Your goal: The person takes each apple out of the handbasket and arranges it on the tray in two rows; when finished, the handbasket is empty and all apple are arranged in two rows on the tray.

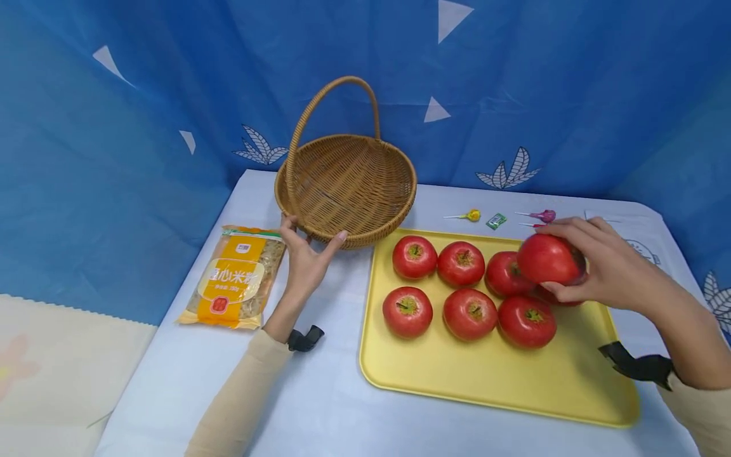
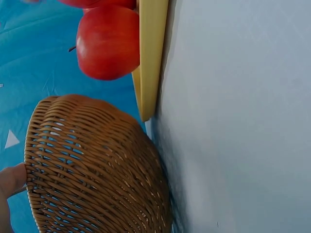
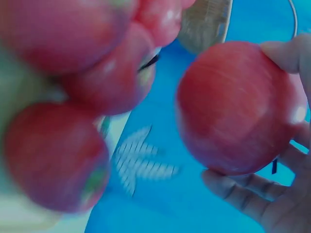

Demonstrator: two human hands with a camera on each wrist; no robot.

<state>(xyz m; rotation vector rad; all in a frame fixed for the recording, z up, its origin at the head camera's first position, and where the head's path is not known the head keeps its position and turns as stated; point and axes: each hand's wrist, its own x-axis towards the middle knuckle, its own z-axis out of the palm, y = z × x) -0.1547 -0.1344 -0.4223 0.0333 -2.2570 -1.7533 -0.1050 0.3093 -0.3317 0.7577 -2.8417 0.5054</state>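
Note:
My right hand [image 1: 596, 263] holds a red apple [image 1: 548, 259] above the right end of a group of apples on the yellow tray [image 1: 491, 387]. In the right wrist view, thumb and fingers curl round that apple [image 3: 238, 107], and other apples [image 3: 56, 158] show blurred at left. My left hand [image 1: 308, 260] grips the near left rim of a brown wicker basket [image 1: 354, 184] with a tall arched handle. In the left wrist view, a fingertip [image 2: 12, 179] sits at the rim of the basket [image 2: 97, 165]. The basket's inside is bare.
Left of the basket lies an orange and yellow food packet [image 1: 234, 279]. Behind the tray are a yellow lollipop [image 1: 473, 216], a green wrapped sweet [image 1: 496, 221] and a pink lollipop [image 1: 547, 216]. A blue curtain [image 1: 365, 38] hangs behind the white table [image 1: 331, 393].

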